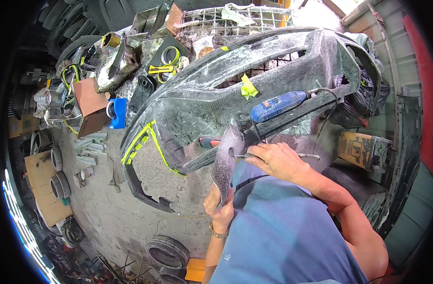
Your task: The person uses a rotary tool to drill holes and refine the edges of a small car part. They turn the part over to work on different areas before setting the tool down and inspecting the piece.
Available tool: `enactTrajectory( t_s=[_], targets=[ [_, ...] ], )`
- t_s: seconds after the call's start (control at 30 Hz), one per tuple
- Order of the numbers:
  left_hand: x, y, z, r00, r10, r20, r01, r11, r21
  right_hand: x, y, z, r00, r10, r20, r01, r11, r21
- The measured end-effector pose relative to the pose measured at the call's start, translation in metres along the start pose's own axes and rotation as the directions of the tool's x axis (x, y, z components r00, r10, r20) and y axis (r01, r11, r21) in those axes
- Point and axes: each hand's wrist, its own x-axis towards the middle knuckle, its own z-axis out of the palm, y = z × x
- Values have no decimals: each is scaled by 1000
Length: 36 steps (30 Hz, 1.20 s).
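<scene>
My left hand [218, 206], with a watch on its wrist, grips the lower end of a curved, dust-coated grey plastic piece [223, 163], held upright in front of my body. My right hand [275, 161] is closed around the handpiece of a flexible shaft [308, 155]. Its thin metal tip reaches a hole in the grey piece. A blue rotary tool [277, 107] lies on a large dusty car bumper [197, 106], with the shaft leading off its right end. Yellow-green tape [163, 149] outlines part of the bumper's left end.
Behind the bumper is a cluttered bench with tape rolls [170, 55], a yellow cutter [162, 69] and a cardboard box [90, 97]. A red-and-black handled tool [209, 142] shows below the bumper. Tires [166, 251] stand on the floor. Black bags [361, 102] and a carton [363, 150] are at right.
</scene>
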Motion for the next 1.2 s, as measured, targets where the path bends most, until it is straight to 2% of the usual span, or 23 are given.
enactTrajectory(
  t_s=[0.27,0.33,0.43,0.53,0.6,0.7,0.97,1.2],
  targets=[
    [-2,-1,0,999,46,-12,-46,998,40,-3,-2,0,1000,10,8,-10,1000,18],
    [0,1,-1,999,46,-12,-46,998,45,-3,-4,0,1000,4,6,-4,997,81],
    [2,4,-2,999,2,46,-2,1000,-7,-3,4,4,1000,4,17,-6,995,96],
    [2,3,0,1000,1,16,-1,1000,2,-4,4,1,998,55,4,-55,996,70],
    [9,7,7,990,32,-138,-36,999,-29,-2,3,0,996,82,30,-83,996,33],
    [6,2,11,978,54,-200,-66,996,-53,1,2,-1,994,98,55,-97,995,-24],
    [9,8,10,984,29,-177,-40,998,-58,0,-1,-1,995,68,75,-65,997,-47],
    [14,13,7,989,25,-147,-30,999,-33,1,-1,1,996,55,71,-55,998,6]
  ],
)
